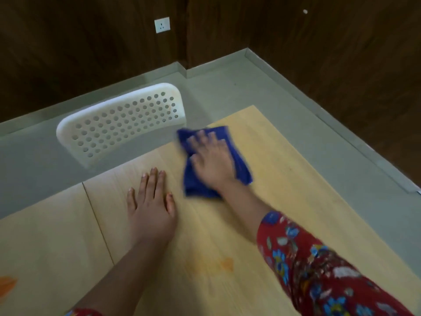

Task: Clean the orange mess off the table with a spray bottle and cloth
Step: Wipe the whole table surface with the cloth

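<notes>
A folded blue cloth (196, 185) lies on the light wooden table (284, 174) near its far edge. My right hand (213, 159) presses flat on the cloth with its fingers spread; the hand and cloth are motion-blurred. My left hand (151, 201) rests flat on the bare table to the left of the cloth, fingers straight. A faint orange smear (225, 264) stays on the table between my forearms. A brighter orange patch (6, 286) shows at the left edge. No spray bottle is in view.
A white perforated chair back (120, 124) stands just beyond the table's far edge. A seam (98, 226) runs across the tabletop left of my left hand. Grey floor and dark wooden walls with a white socket (162, 25) lie beyond.
</notes>
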